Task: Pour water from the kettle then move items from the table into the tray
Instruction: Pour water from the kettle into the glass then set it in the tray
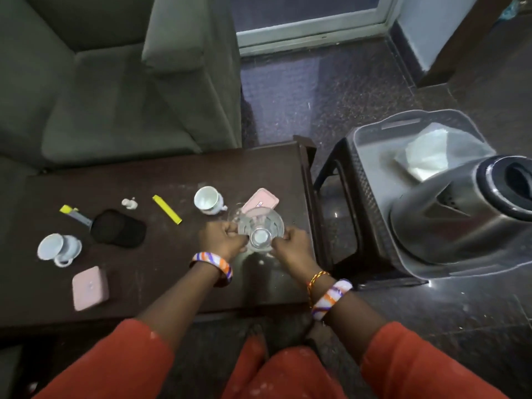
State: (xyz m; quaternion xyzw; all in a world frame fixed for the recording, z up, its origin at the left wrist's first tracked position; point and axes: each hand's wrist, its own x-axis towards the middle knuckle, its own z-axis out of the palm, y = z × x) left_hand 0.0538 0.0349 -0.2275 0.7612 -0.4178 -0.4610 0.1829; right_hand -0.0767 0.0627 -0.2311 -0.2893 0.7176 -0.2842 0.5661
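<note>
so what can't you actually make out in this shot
- Water level in the glass bowl: head view, clear glass and glare.
- Kettle handle and far side: cut off by the right edge.
- Small white item: too small to identify.
- Pink case: partly hidden behind the bowl.

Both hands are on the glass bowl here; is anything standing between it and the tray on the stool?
Partly. The kettle sits in the near part of the tray, taking up much of it, and a folded white cloth lies behind it. Between the glass bowl and the tray only the table's raised right edge intervenes.
</note>
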